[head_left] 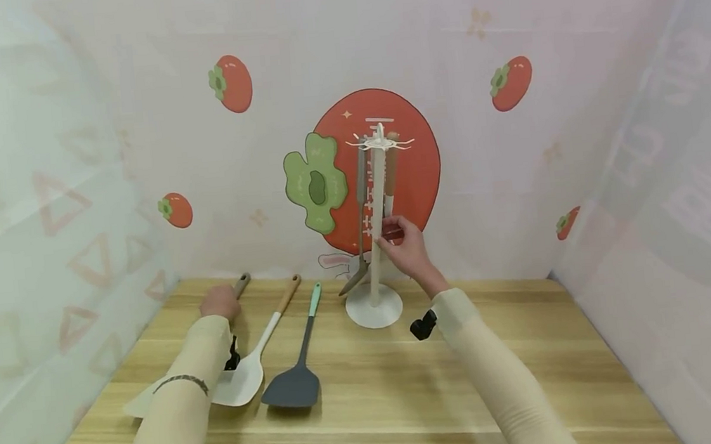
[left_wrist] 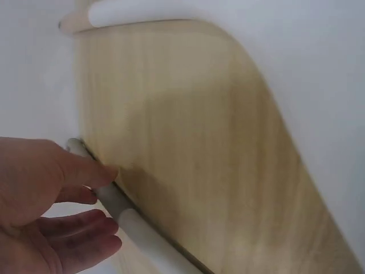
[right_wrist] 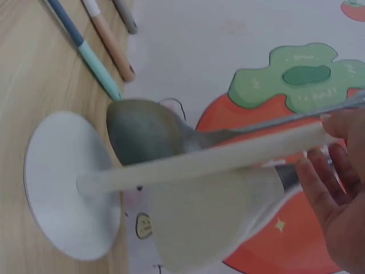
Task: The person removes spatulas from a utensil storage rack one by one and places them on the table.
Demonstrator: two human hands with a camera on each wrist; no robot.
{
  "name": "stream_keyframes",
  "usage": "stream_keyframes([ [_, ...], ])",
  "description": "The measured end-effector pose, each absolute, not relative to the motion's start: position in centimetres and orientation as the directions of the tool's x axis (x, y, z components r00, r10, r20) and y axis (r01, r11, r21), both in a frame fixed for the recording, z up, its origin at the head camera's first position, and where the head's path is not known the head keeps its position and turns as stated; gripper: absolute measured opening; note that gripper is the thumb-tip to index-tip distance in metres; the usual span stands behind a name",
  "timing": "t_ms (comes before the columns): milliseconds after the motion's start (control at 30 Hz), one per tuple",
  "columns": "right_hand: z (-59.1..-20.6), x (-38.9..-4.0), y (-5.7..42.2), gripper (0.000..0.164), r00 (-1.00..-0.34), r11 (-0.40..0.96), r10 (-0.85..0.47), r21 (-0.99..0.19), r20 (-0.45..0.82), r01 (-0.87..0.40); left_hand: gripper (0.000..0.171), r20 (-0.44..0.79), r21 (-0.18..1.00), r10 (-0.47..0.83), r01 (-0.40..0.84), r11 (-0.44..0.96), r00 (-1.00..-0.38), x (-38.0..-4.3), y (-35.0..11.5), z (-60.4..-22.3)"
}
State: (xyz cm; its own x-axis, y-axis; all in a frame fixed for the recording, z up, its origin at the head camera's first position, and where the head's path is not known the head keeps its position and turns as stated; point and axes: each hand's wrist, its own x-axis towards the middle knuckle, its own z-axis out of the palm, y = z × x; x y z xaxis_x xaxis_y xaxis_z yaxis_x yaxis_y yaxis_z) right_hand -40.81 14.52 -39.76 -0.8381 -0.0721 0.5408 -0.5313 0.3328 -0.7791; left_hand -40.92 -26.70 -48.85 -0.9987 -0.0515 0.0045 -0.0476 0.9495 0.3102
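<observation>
My left hand (head_left: 219, 303) pinches the grey handle of a white spatula (left_wrist: 151, 242) lying at the left of the table; in the left wrist view the thumb lies over the handle. With thumb and fingers, my right hand (head_left: 408, 245) holds the upright pole of a white utensil stand (head_left: 378, 192). From the stand's top hooks hang a grey ladle (right_wrist: 145, 131) and a brown-handled utensil with a broad white head (right_wrist: 199, 220). The forearm covers part of the left spatula in the head view.
Right of the left hand lie a white spatula with a wooden handle (head_left: 266, 334) and a dark grey turner with a mint handle (head_left: 292, 388). The wooden table (head_left: 471, 381) ends at a fabric backdrop (head_left: 480, 190) printed with red fruits, with side walls left and right.
</observation>
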Motion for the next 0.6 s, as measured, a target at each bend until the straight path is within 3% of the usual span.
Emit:
stream_keyframes([
  [133,-39.2,-41.0,16.2,0.025,-0.798,0.344,-0.079,-0.735,0.598,-0.585,0.008,0.090,0.383,0.005,0.040,0.923,-0.996,-41.6,-25.9,-48.2],
  [267,-38.5,-41.3,17.1,0.020,-0.732,0.327,0.018,-0.695,0.681,-0.640,0.031,0.316,0.544,0.003,0.184,0.818,-0.949,-42.0,-22.6,-45.8],
  [400,-37.2,-40.5,17.4,0.021,-0.713,0.294,0.054,-0.693,0.699,-0.658,0.041,0.605,0.665,-0.118,0.418,0.620,-0.787,-41.9,-16.9,-42.4],
  [500,-35.9,-39.3,17.3,0.023,-0.726,0.301,0.048,-0.703,0.686,-0.645,0.036,0.746,0.629,-0.159,0.605,0.488,-0.647,-41.2,-12.5,-39.9],
  [600,-34.8,-38.7,17.2,0.027,-0.737,0.318,0.037,-0.707,0.675,-0.632,0.034,0.804,0.580,-0.100,0.735,0.352,-0.586,-40.4,-8.7,-38.2],
])
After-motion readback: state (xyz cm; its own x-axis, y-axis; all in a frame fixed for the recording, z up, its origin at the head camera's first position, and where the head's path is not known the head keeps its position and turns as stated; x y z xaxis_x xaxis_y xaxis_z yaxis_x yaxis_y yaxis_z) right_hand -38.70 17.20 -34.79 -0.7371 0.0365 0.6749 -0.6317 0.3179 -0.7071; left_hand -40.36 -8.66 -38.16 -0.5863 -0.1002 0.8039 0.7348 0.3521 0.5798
